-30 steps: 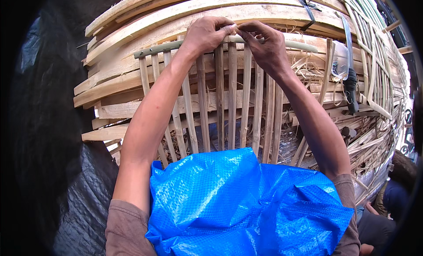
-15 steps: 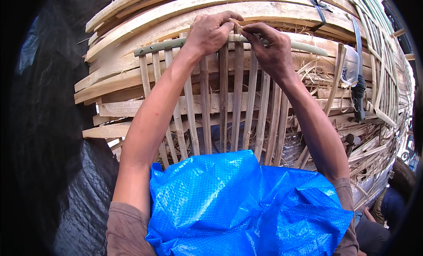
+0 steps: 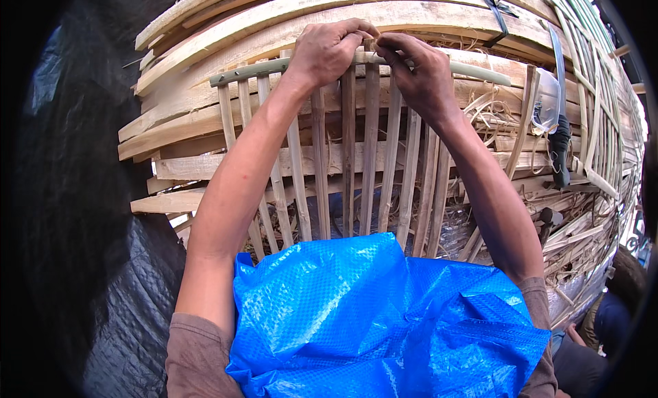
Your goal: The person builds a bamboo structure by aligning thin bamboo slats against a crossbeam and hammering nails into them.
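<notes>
Both of my hands meet at a greenish, bamboo-like crossbar (image 3: 480,72) that runs along the top of a row of upright wooden slats (image 3: 369,151). My left hand (image 3: 325,54) is closed over the bar, its thumb and forefinger pinching a thin pale-brown strip (image 3: 370,36). From the other side my right hand (image 3: 423,72) pinches at the same strip, fingertips nearly touching the left ones. Most of the strip is hidden by the fingers. The slats stand side by side with gaps and pass behind a blue plastic sheet (image 3: 322,309) over my lap.
Stacked timber planks (image 3: 260,31) lie behind the slats. At right are a long-bladed knife (image 3: 558,137) with a dark handle, a clear plastic container (image 3: 546,103), a hammer-like tool (image 3: 548,220) and loose shavings (image 3: 486,113). Black sheeting (image 3: 82,192) covers the left. Another person (image 3: 589,343) is partly visible lower right.
My fingertips have drawn closer together over the bar, and the right fingers have risen slightly. Less of the strip shows between them. The slats and bar hold their place.
</notes>
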Available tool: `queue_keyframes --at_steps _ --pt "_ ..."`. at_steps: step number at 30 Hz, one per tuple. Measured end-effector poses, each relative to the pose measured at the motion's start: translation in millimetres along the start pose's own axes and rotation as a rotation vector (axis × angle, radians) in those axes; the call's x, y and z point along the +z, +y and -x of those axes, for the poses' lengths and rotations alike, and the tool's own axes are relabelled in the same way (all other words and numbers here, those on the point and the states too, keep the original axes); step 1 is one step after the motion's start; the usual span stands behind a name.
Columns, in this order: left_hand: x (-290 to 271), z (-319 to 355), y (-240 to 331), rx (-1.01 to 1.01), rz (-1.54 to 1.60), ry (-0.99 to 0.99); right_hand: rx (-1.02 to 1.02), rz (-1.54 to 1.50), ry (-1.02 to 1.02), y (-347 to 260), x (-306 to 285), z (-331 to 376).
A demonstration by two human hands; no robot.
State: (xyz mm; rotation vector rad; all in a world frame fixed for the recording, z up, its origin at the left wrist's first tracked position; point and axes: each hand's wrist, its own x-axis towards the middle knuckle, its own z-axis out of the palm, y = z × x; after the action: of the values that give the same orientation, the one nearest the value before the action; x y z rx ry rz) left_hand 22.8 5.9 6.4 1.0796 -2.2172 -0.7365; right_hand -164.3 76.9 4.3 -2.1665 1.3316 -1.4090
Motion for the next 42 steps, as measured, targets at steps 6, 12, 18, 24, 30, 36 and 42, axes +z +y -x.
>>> queue_keyframes --at_steps 6,12,18,24,30,36,42 --pt "-3 0 0 0.029 0.038 -0.019 -0.006 0.017 0.006 -1 -1 0" --pt "-4 2 3 0.029 0.005 -0.033 0.000 0.010 0.002 -1 -3 2" --pt "5 1 -4 0.101 0.033 0.128 -0.010 0.006 -0.009 -2 -3 1" --pt "-3 3 5 0.024 0.012 -0.034 -0.078 0.070 -0.005 -1 -5 2" --pt "-3 6 3 0.058 0.000 -0.024 -0.103 0.090 -0.021 -4 -6 1" --pt "-3 5 3 0.053 0.000 -0.021 -0.102 0.091 -0.041 -8 -7 -2" --pt "4 5 -1 0.065 0.016 0.081 -0.109 0.131 -0.050 -7 -9 -3"
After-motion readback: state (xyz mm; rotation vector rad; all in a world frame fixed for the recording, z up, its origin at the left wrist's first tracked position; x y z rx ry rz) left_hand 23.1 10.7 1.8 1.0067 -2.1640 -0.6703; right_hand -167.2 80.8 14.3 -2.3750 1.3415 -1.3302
